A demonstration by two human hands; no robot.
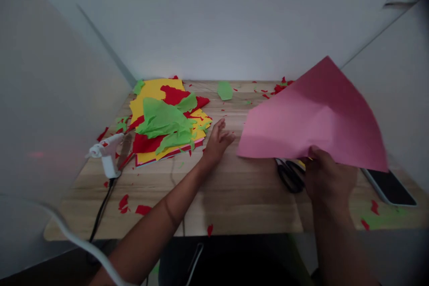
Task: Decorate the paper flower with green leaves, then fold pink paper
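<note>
A large pink sheet of paper [295,125] is pinched by its near edge in my right hand [328,174] and spreads above the right side of the table. My left hand [219,140] hovers over the middle of the table with its fingers apart, holding nothing. Left of it lies a stack of yellow paper [149,91] topped by torn red pieces and crumpled green tissue paper [164,118]. Black-handled scissors [290,176] rest partly under the pink sheet, their blades mostly hidden.
A white glue gun [109,154] with a black cord stands at the left. At the right lies a phone [390,187]. Red scraps [144,209] are scattered about, and a green paper piece [225,90] sits near the back wall. A white cable [80,241] crosses the lower left.
</note>
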